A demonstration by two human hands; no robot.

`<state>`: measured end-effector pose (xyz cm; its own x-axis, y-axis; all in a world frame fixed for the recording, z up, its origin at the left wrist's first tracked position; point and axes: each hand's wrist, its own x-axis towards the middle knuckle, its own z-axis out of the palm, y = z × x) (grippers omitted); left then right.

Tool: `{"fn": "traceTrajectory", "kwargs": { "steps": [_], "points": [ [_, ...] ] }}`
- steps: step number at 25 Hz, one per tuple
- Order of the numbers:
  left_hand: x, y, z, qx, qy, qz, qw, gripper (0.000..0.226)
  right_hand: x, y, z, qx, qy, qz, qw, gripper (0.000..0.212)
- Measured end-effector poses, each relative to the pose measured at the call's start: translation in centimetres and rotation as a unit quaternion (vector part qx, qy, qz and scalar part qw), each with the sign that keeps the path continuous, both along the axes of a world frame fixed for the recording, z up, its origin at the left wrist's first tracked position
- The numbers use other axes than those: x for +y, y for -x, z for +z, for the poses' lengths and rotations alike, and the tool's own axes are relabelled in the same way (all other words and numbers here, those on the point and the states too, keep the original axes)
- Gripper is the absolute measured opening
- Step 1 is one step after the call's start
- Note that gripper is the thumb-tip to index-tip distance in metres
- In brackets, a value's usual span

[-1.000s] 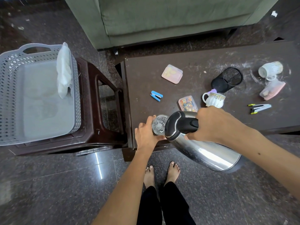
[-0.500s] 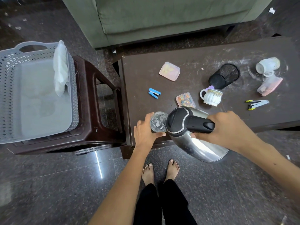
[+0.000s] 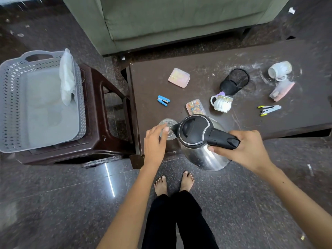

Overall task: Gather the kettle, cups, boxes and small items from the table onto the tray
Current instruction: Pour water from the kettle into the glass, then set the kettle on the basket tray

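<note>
My right hand (image 3: 240,150) grips the black handle of the steel kettle (image 3: 199,141), which is close to upright over the table's near edge. My left hand (image 3: 154,142) lies with fingers stretched against a clear glass (image 3: 169,127) that stands just left of the kettle's spout. Further back on the dark table (image 3: 206,65) are a blue stapler (image 3: 163,100), a pink box (image 3: 179,77), a small clear box (image 3: 195,109) and an upright white cup (image 3: 222,104). The grey perforated tray (image 3: 10,105) sits on a brown stool at left.
A black mesh holder (image 3: 234,82), a white mug (image 3: 279,70) on its side, a tilted pink box (image 3: 282,89) and a yellow-grey stapler (image 3: 268,109) lie on the table's right half. A white cloth (image 3: 67,79) hangs over the tray's rim. A green sofa (image 3: 179,18) stands behind.
The kettle has swung from tipped on its side back to nearly upright and shifted left toward the glass. My left hand has loosened from wrapping the glass to fingers stretched against it.
</note>
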<state>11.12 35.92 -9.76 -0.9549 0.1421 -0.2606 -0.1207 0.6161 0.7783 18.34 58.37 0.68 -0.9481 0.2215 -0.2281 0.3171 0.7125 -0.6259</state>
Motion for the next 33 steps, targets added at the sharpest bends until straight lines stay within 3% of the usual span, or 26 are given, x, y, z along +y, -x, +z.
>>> {"fn": "traceTrajectory", "kwargs": {
  "steps": [4,7,10,19,24,33],
  "points": [
    [1.0,-2.6,7.4,-0.171,-0.17,0.043,0.969,0.064,-0.3,-1.9,3.3,0.046,0.061,-0.052,0.996,0.064],
    [0.7,-4.3,12.3,-0.171,-0.226,0.039,0.958,0.073,-1.3,-3.0,6.2,0.07,0.106,-0.087,0.988,0.061],
    [-0.6,-4.3,15.5,-0.168,-0.275,0.075,0.944,0.068,-2.9,-2.9,8.6,0.089,0.132,-0.074,0.984,0.061],
    [-10.6,0.8,18.5,-0.105,-0.288,0.219,0.926,0.09,-12.1,4.4,12.7,0.118,0.193,0.021,0.974,0.056],
    [-19.7,6.4,20.3,-0.075,-0.31,0.237,0.918,0.094,-20.7,11.4,13.1,0.126,0.226,0.068,0.964,0.055],
    [-35.8,16.8,22.1,-0.074,-0.344,0.214,0.911,0.067,-36.2,22.7,11.5,0.129,0.262,0.09,0.952,0.058]
  ]
}}
